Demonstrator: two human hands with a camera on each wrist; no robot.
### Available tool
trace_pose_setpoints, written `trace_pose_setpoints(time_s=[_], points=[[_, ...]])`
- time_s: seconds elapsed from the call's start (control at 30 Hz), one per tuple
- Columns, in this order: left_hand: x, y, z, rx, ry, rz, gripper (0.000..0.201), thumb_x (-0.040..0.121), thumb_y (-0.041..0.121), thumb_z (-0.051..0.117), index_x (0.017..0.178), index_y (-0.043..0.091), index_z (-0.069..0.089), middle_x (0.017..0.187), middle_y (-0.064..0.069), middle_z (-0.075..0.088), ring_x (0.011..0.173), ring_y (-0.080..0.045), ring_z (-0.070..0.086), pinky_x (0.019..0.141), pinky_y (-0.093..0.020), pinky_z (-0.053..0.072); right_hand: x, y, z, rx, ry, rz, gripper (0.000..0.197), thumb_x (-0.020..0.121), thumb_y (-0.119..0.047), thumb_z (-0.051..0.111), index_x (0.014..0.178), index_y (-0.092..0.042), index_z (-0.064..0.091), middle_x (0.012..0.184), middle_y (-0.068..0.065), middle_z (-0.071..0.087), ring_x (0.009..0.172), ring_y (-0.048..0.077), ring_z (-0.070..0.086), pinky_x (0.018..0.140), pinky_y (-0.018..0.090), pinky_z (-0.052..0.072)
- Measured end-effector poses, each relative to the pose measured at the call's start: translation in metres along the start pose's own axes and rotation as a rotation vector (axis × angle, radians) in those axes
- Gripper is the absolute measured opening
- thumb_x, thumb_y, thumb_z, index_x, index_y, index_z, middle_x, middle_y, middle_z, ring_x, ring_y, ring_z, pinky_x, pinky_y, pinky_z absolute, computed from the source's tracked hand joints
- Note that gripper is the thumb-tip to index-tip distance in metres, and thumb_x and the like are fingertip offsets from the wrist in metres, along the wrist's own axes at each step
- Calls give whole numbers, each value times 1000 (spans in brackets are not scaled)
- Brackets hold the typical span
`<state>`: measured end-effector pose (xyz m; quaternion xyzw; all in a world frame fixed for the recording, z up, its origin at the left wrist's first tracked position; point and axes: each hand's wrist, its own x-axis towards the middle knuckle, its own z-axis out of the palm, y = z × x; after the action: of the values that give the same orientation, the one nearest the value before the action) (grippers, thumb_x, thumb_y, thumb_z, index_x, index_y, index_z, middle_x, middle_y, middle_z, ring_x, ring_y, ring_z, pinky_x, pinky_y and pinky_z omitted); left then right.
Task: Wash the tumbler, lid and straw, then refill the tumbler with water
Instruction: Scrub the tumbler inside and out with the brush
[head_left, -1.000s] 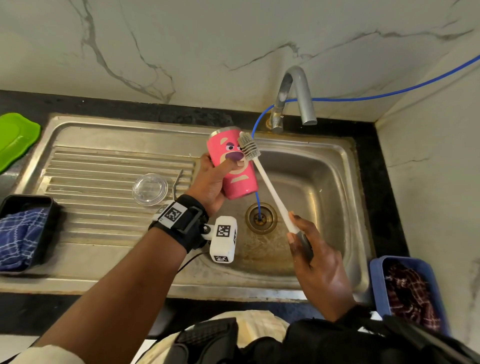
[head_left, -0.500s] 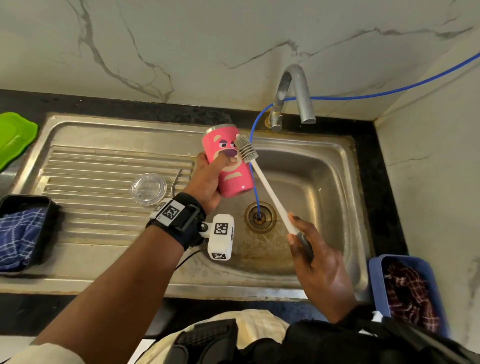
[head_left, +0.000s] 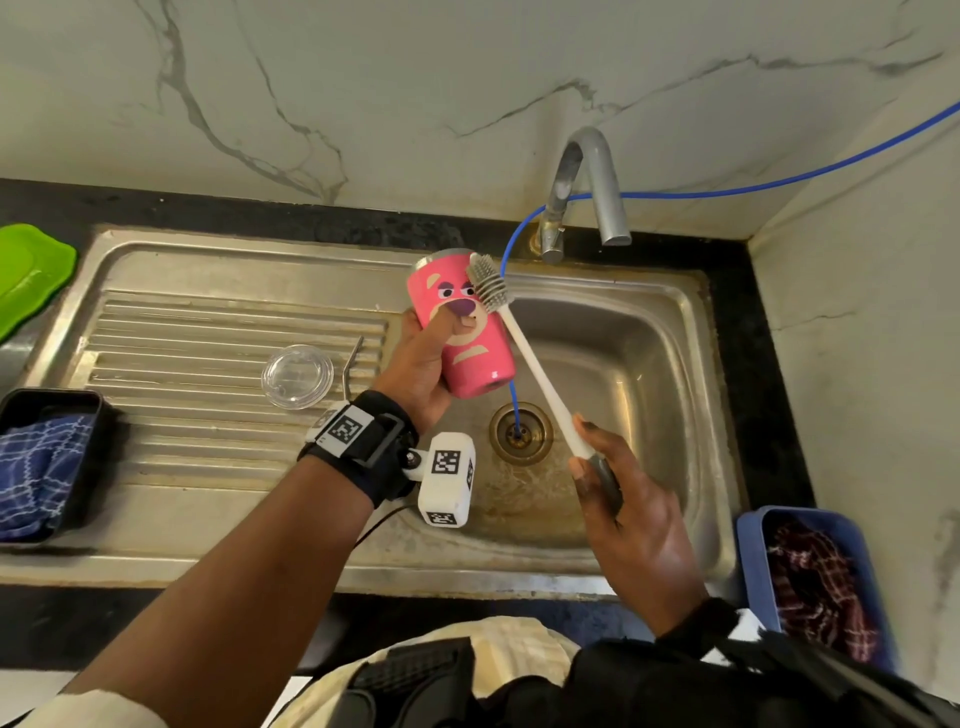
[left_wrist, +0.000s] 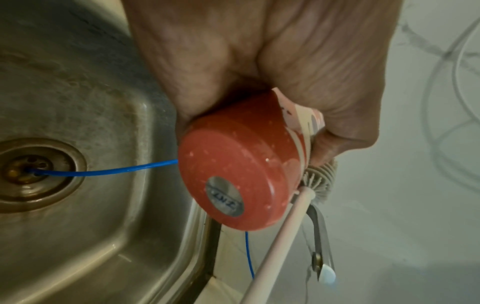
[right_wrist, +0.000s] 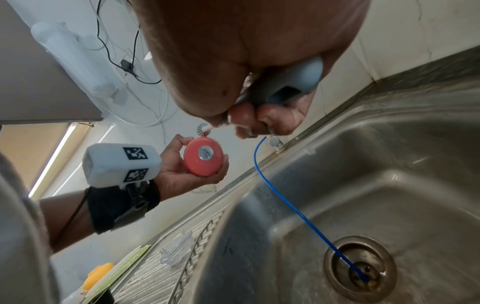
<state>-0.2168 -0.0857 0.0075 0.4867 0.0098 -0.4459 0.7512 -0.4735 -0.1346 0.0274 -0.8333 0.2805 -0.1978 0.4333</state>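
Note:
My left hand (head_left: 423, 358) grips a pink tumbler (head_left: 467, 332) with a bear face, tilted over the sink basin (head_left: 649, 364), its base (left_wrist: 233, 181) toward me. My right hand (head_left: 618, 493) holds the grey handle of a long white bottle brush (head_left: 535, 374). The brush's bristle head (head_left: 487, 283) lies against the tumbler's outer wall near the rim. A clear round lid (head_left: 297, 375) and a bent metal straw (head_left: 353, 359) lie on the ribbed drainboard (head_left: 182, 364), left of the tumbler. The tumbler's mouth is hidden.
A steel tap (head_left: 597, 192) stands behind the basin, no water running. A blue hose (head_left: 511, 405) runs from the wall into the drain (head_left: 519, 431). Green tray (head_left: 28, 275) far left, black tub with blue cloth (head_left: 44, 462) left, blue tub with cloth (head_left: 815, 577) right.
The tumbler and brush head have shifted slightly left and up together; the brush stays against the tumbler's side. The lid and straw have not moved.

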Motion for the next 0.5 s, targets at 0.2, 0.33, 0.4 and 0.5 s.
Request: trace_pose_setpoints(time_s=[0.2, 0.33, 0.4, 0.5], points=[[-4, -6, 10, -10, -30, -26, 73, 70, 17, 77, 139, 13, 54, 110, -8, 76, 99, -26, 74, 74, -45, 62, 11, 4, 1, -6, 14, 22, 38, 105, -13, 60, 142, -18, 58, 86, -43, 59, 70, -13, 62, 63, 1, 41], [1, 4, 3, -28, 7, 8, 92, 61, 28, 82, 146, 8, 53, 123, -16, 71, 103, -29, 74, 75, -44, 62, -1, 1, 2, -8, -9, 13, 38, 105, -14, 60, 141, -22, 57, 82, -39, 60, 58, -6, 58, 56, 3, 39], [1, 3, 1, -4, 2, 5, 94, 61, 28, 82, 147, 10, 52, 125, -17, 71, 106, -29, 73, 77, -45, 62, -1, 0, 2, -11, -4, 15, 38, 105, -16, 60, 140, -27, 55, 78, -35, 59, 55, -1, 56, 54, 4, 38], [-3, -7, 5, 9, -44, -25, 88, 67, 24, 81, 149, 13, 49, 126, -15, 71, 110, -30, 71, 80, -47, 61, 7, 2, 0, -11, 36, 30, 37, 103, -9, 62, 139, -18, 60, 72, -29, 58, 64, -12, 61, 60, 0, 40]])
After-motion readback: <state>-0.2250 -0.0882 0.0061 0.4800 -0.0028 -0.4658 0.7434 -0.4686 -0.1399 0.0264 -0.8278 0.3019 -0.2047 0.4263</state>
